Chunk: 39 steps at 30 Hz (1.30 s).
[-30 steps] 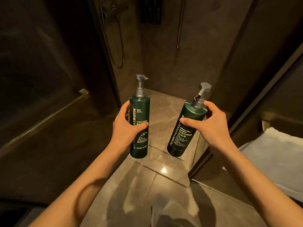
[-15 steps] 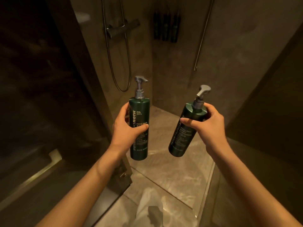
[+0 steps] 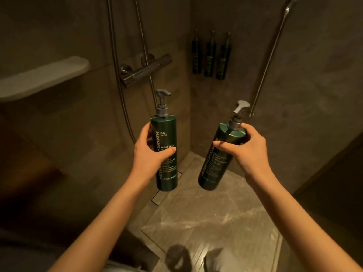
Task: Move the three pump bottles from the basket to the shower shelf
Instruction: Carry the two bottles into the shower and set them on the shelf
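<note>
I hold two dark green pump bottles with grey pumps out in front of me inside the shower. My left hand grips the left bottle upright around its middle. My right hand grips the right bottle near its shoulder, tilted with its base toward the left. A pale stone shower shelf juts from the left wall, above and left of my left hand. The basket is out of sight.
A shower mixer bar with hoses hangs on the left wall. Three dark bottles hang in a wall holder in the corner. A slanted grab rail runs down the right wall. Marble floor lies below.
The view has moved forward into the shower and swung up; the stone shelf has come into sight on the left. Both hands keep their bottles, held in much the same pose.
</note>
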### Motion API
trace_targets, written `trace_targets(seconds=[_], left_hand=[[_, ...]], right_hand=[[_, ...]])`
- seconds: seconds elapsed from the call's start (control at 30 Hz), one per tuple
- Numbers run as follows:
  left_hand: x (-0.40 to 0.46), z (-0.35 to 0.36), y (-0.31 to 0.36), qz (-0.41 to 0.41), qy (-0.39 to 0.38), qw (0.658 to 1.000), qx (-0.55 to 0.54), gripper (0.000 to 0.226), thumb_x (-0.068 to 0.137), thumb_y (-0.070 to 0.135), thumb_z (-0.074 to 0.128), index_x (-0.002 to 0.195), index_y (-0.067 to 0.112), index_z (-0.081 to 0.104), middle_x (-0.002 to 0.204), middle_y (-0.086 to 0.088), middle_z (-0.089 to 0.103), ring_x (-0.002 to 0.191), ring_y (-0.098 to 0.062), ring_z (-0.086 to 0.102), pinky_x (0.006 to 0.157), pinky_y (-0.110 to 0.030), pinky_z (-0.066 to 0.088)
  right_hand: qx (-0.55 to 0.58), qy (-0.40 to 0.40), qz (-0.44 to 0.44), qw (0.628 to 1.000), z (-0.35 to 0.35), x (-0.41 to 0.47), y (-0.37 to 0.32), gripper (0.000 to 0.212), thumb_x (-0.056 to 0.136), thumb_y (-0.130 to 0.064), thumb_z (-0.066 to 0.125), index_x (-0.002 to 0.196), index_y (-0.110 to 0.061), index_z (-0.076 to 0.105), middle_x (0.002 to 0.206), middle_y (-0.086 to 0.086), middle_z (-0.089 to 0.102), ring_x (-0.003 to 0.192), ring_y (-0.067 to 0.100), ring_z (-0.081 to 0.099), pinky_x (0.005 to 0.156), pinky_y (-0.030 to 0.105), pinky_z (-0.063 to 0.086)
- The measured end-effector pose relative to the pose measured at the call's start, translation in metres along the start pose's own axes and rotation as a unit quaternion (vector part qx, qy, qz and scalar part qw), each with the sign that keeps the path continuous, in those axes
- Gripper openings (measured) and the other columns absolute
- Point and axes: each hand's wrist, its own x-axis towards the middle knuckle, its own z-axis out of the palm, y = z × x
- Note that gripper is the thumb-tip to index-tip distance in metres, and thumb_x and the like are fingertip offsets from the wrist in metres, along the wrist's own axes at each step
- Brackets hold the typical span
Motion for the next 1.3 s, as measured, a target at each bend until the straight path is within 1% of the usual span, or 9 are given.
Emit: trace_targets(seconds=[0.23,0.4,0.53,0.63,0.73,0.8,1.03,1.17,1.3], left_hand=[[0.087,0.04,-0.011,-0.045,0.093,0.995,-0.005,0.091,0.064,0.006,0.081,0.141,0.024,0.035,0.133,-0.001,0.052,0.117,-0.015,0.05,0.101,-0.038,0.042],[0.136,0.065,0.011,-0.064,0.187,0.98,-0.015,0.09,0.066,0.005,0.08,0.141,0.024,0.033,0.128,0.005,0.049,0.113,-0.009,0.047,0.094,-0.031,0.039],[0.157,0.061,0.032,-0.056,0.265,0.963,-0.008,0.088,0.065,0.005,0.08,0.139,0.025,0.036,0.123,0.011,0.048,0.109,-0.005,0.048,0.09,-0.025,0.04],[0.163,0.042,0.048,-0.044,0.325,0.945,0.016,0.088,0.066,0.005,0.08,0.139,0.024,0.035,0.126,0.01,0.048,0.11,-0.005,0.048,0.085,-0.017,0.038],[0.168,0.011,0.065,-0.015,0.374,0.926,0.042,0.088,0.065,0.005,0.08,0.138,0.026,0.037,0.128,0.009,0.049,0.115,-0.008,0.048,0.093,-0.027,0.04],[0.172,-0.011,0.079,0.009,0.395,0.917,0.061,0.088,0.066,0.007,0.079,0.14,0.025,0.035,0.129,0.009,0.049,0.114,-0.007,0.048,0.092,-0.025,0.04],[0.18,-0.09,0.134,0.08,0.477,0.867,0.124,0.089,0.068,0.012,0.079,0.142,0.026,0.031,0.138,0.003,0.047,0.119,-0.01,0.047,0.097,-0.031,0.04],[0.185,-0.126,0.149,0.097,0.514,0.843,0.127,0.088,0.068,0.009,0.078,0.142,0.025,0.032,0.134,0.003,0.049,0.113,-0.009,0.05,0.091,-0.027,0.042],[0.196,-0.147,0.146,0.093,0.532,0.832,0.124,0.087,0.069,0.006,0.077,0.142,0.025,0.032,0.132,0.003,0.05,0.111,-0.009,0.05,0.091,-0.028,0.042]], right_hand=[[-0.033,-0.123,-0.038,0.991,0.026,0.137,0.022,0.066,0.055,-0.019,0.088,0.113,-0.023,0.058,0.105,-0.004,0.066,0.098,0.013,0.062,0.084,0.031,0.052],[-0.032,-0.235,-0.083,0.968,0.044,0.23,0.004,0.067,0.058,-0.02,0.088,0.114,-0.026,0.053,0.104,-0.009,0.06,0.099,0.009,0.057,0.075,0.018,0.044],[-0.013,-0.321,-0.114,0.94,0.077,0.276,-0.019,0.066,0.058,-0.022,0.088,0.113,-0.027,0.053,0.102,-0.013,0.06,0.097,0.007,0.057,0.081,0.023,0.047],[0.02,-0.377,-0.137,0.916,0.108,0.291,-0.042,0.066,0.059,-0.02,0.087,0.115,-0.025,0.053,0.098,-0.019,0.057,0.094,0.004,0.056,0.077,0.019,0.046],[0.06,-0.422,-0.156,0.891,0.142,0.295,-0.074,0.063,0.061,-0.017,0.086,0.112,-0.027,0.05,0.094,-0.022,0.055,0.086,-0.002,0.054,0.065,0.008,0.043],[0.099,-0.447,-0.164,0.874,0.164,0.293,-0.098,0.063,0.063,-0.015,0.085,0.113,-0.029,0.049,0.094,-0.022,0.055,0.083,-0.008,0.053,0.061,0.006,0.044],[0.187,-0.491,-0.245,0.815,0.231,0.278,-0.206,0.051,0.068,-0.02,0.081,0.109,-0.029,0.052,0.093,-0.024,0.053,0.082,-0.01,0.05,0.064,0.008,0.038],[0.219,-0.504,-0.283,0.786,0.271,0.268,-0.255,0.062,0.068,-0.024,0.081,0.123,-0.019,0.053,0.104,-0.015,0.055,0.084,-0.007,0.049,0.066,0.011,0.037],[0.221,-0.541,-0.278,0.762,0.312,0.256,-0.272,0.062,0.068,-0.022,0.081,0.123,-0.018,0.052,0.093,-0.022,0.051,0.082,-0.007,0.049,0.064,0.013,0.038]])
